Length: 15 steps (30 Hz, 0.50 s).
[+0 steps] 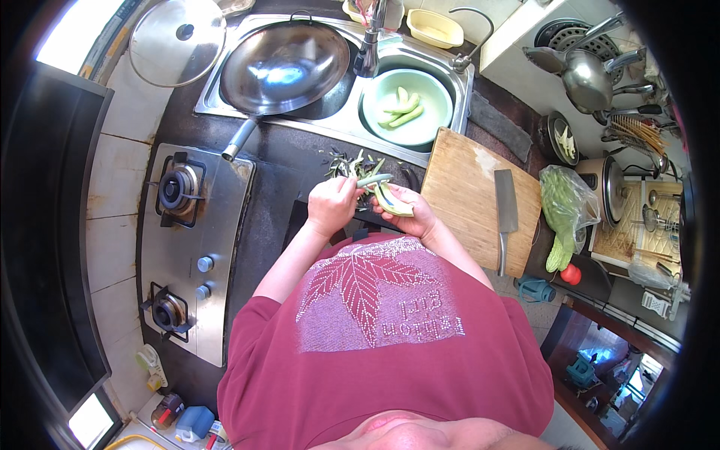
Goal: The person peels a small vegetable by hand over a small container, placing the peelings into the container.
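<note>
Over the counter's front edge, my left hand [333, 203] grips a grey-green peeler [373, 180], whose head meets a pale, mostly peeled piece of vegetable, apparently eggplant [398, 207]. My right hand [419, 216] holds that piece from below and the side; a dark strip of skin shows on it. Dark and pale peelings [360, 166] lie in a heap on the counter just beyond my hands. An unpeeled dark piece [409, 175] lies beside the heap. Several peeled pieces [406, 115] sit in a pale green basin [371, 121] in the right sink bowl.
A wooden cutting board [458, 208] carries a cleaver [505, 205] on my right. A large wok [284, 67] lies across the left sink bowl, its handle over the counter. The gas stove [216, 236] is to my left. A bagged green vegetable [562, 208] lies beyond the board.
</note>
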{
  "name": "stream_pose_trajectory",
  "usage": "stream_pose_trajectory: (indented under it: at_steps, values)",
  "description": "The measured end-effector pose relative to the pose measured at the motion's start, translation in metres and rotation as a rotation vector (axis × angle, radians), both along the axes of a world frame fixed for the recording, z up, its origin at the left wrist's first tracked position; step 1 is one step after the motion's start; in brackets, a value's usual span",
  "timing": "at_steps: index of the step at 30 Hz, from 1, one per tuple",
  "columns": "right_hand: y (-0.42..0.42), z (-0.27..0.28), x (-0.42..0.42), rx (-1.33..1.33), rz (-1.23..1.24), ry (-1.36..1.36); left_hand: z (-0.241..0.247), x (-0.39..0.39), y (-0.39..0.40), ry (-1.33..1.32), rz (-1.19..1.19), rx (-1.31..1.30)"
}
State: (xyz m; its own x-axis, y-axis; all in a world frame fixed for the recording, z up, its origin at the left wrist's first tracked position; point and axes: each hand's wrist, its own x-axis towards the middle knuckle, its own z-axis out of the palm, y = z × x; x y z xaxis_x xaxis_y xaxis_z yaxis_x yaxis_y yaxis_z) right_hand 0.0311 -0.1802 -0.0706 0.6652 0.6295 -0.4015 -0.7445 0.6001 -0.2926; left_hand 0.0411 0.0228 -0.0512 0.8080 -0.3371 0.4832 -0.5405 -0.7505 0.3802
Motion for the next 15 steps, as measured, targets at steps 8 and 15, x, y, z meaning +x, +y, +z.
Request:
stream_pose_trajectory:
  at_steps: [8, 15]
  values:
    - [-0.004, -0.011, -0.001, -0.046, -0.007, 0.002, -0.03, 0.01, 0.017, 0.092, 0.154, 0.117]
    - [0.002, -0.014, -0.001, -0.276, -0.052, -0.064, -0.043, 0.008, -0.004, 0.734, 0.274, -0.479]
